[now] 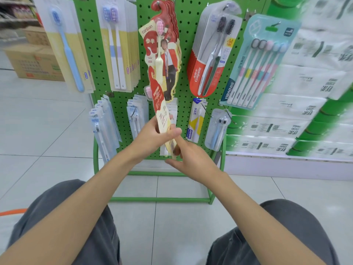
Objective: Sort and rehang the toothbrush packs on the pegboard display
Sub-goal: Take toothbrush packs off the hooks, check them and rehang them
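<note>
Head view: green pegboard (187, 22) stand straight ahead, toothbrush packs hanging in two rows.
Far left: cardboard boxes (34, 60) on the floor, well apart from the stand.
Upper left pegs: blue single-brush pack (65, 48), then twin-brush pack (116, 50) in a stack, like with like.
Left hand (150, 136): thumb across the front of the red pack (162, 73), fingers behind it, pinching its lower part to steady it.
Red pack: tilted, bottom drawn out towards the person, top up at the peg where matching red packs hang; whether its hole is on the peg I cannot tell.
Right hand (191, 159): fingers curled round the pack's bottom tip, forefinger lying up along its edge, likely steering the angle.
Step, as judged: seating or lifting this pack at its own peg.
Right of it: Colgate pack (208, 64), then five-brush pack (257, 69), each on its own peg.
Far right: tissue packs (305, 96) stacked on shelving.
</note>
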Available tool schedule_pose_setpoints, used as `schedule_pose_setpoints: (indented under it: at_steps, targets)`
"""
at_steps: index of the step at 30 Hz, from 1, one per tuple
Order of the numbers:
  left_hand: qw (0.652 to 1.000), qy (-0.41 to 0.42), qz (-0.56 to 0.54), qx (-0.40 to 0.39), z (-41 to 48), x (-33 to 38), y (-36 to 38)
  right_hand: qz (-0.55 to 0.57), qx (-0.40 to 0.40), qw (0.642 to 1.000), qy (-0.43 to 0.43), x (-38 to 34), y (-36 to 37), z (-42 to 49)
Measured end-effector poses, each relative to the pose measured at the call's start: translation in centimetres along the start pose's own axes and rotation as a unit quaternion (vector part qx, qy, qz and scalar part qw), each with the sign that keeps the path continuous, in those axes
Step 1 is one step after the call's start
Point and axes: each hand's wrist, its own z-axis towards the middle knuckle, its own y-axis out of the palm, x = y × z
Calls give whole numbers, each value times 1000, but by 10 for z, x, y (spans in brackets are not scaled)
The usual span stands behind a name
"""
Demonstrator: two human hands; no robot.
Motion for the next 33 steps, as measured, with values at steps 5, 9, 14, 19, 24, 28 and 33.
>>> schedule_pose_setpoints:
  at_steps: [5, 9, 14, 19, 24, 28, 33]
  targets:
    - [988, -54, -101, 105, 3, -4, 3, 245, 36, 961, 126, 0, -4, 5]
    - [968, -94, -197, 121, 4, 0, 2, 277, -69, 945, 160, 3, -3, 5]
    - [945, -133, -283, 101, 4, 0, -3, 363, -90, 915, 150, -1, -3, 5]
    - [954, -158, -253, 26, 2, 3, 0, 392, -69, 898, 185, 5, -8, 8]
    - [957, -216, -189, -50, 1, 4, 6, 465, -27, 863, 193, 8, -7, 12]
    - [956, -247, -118, -108, -3, 3, 5, 558, 79, 797, 217, 12, -25, 13]
    - [945, -275, -128, -122, -1, -3, 2, 575, 121, 773, 238, 20, -30, 14]
